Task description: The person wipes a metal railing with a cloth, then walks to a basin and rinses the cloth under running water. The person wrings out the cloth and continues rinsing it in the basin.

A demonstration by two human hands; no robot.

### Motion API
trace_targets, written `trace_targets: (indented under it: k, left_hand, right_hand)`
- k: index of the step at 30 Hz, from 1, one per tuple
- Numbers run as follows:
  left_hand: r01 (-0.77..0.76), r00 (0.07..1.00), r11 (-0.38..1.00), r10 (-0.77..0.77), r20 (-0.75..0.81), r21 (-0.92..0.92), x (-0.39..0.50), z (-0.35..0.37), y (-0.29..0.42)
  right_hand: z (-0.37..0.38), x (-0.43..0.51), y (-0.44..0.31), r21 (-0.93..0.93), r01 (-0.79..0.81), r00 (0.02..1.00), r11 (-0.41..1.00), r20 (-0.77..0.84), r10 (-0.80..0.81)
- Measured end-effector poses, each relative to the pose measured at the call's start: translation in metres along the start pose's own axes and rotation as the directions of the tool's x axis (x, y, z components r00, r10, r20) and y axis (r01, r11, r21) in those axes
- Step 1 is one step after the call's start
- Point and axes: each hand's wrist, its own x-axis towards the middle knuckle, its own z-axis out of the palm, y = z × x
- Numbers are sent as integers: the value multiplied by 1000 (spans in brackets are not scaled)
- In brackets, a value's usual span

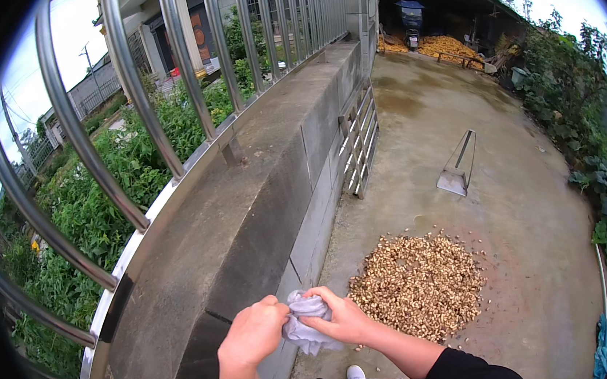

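Observation:
A bunched, pale lilac cloth (310, 326) is held between both hands in front of my body, beside the low wall. My left hand (255, 328) is closed on the cloth's left side, its knuckles up. Across from it, my right hand (335, 315) pinches the rolled upper part of the cloth between thumb and fingers. Loose folds hang below the hands. Where the left fingertips grip is partly hidden.
A concrete-topped wall (216, 198) with a metal railing (154, 94) runs along the left. Peanut-like pods (419, 285) lie heaped on the concrete ground. Beyond stand a long-handled dustpan (452, 180) and a metal rack (360, 140). Plants (577, 125) line the right.

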Motion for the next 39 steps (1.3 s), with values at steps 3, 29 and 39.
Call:
trace_targets:
  k: [3,29,39]
  left_hand:
    - [-58,998,998,57,-33,-29,32,13,5]
    - [444,416,882,-358,-836,-156,382,-116,-150]
    - [242,542,961,-247,-803,-133,473,-116,-91]
  right_hand:
    - [-22,7,21,-34,-61,998,998,-12,61]
    - [-92,486,-6,-241,497,842,833,-97,-531]
    - [-192,506,39,54,560,807,827,-259,-530]
